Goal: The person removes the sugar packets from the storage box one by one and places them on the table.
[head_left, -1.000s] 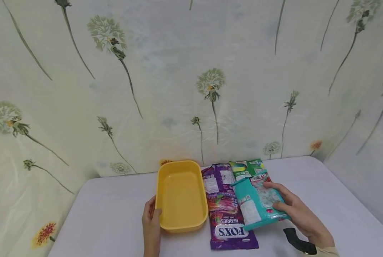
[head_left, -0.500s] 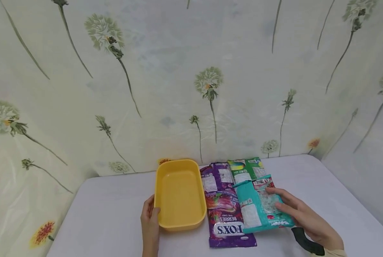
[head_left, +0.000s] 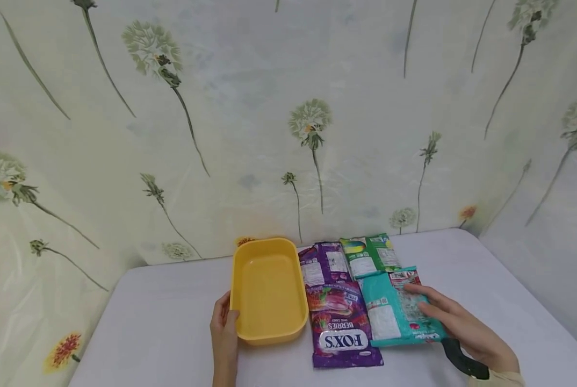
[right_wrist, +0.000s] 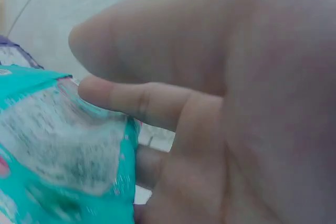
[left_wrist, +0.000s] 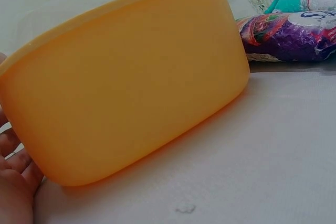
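A yellow plastic tub point(head_left: 269, 290) stands upright on the table, and my left hand point(head_left: 224, 333) grips its left wall, thumb over the rim. The left wrist view shows the tub's outer wall point(left_wrist: 131, 87) with fingers behind its edge. To the right, my right hand point(head_left: 458, 320) is at the right side of a teal candy bag point(head_left: 390, 312). The right wrist view has straight fingers point(right_wrist: 142, 103) along the bag's edge and the thumb lifted off it. Left of the teal bag lies a purple Fox's Berries candy bag point(head_left: 341, 328), its lettering upside down to me.
Behind the Berries bag lies another purple bag point(head_left: 324, 263), and a green bag point(head_left: 370, 255) is behind the teal one. The white-covered table point(head_left: 172, 317) meets a dandelion-patterned sheet point(head_left: 250, 134) at the back.
The teal bag has come down from a tilted pose over the Berries bag to lie beside it, shifted slightly right. My right hand moved with it, while the left still holds the tub.
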A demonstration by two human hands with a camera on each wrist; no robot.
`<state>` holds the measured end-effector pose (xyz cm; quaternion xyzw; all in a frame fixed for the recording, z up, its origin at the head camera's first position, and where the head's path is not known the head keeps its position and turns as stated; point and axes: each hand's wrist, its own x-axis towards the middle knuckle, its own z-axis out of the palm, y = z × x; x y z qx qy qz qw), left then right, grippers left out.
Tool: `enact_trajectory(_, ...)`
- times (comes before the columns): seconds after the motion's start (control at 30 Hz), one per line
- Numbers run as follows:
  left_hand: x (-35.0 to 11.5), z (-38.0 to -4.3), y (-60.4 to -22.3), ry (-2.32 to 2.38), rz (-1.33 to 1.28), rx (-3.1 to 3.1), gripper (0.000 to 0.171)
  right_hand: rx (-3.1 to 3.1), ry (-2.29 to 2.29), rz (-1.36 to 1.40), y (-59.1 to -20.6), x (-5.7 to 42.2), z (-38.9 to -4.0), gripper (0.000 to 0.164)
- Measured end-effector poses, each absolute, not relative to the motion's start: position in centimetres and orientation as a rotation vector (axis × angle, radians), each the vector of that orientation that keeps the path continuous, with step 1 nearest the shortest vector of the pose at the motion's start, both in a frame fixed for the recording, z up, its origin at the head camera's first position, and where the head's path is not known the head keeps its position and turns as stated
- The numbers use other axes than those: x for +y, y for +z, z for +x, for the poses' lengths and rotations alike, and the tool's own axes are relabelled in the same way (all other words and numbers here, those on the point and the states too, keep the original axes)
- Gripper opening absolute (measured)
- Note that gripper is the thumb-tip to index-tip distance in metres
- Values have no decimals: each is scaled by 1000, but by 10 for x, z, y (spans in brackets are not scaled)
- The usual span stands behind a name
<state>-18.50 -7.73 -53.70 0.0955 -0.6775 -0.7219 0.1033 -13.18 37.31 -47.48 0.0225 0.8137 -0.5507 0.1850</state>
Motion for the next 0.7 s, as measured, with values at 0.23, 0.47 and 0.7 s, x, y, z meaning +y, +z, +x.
enact_trajectory(0.23,-74,-186,-537,-2147,287,-1961,46,2278,-1501,135,-474,374,-141,61)
enact_trajectory(0.47,-75,-185,-539,-2117,283,-1987,46,2262,-1535,185,-482,373,-143,65)
enact_trajectory(0.7,-76,-186,-539,-2175,237,-1961,45,2262,-1550,206,-488,372,-143,67)
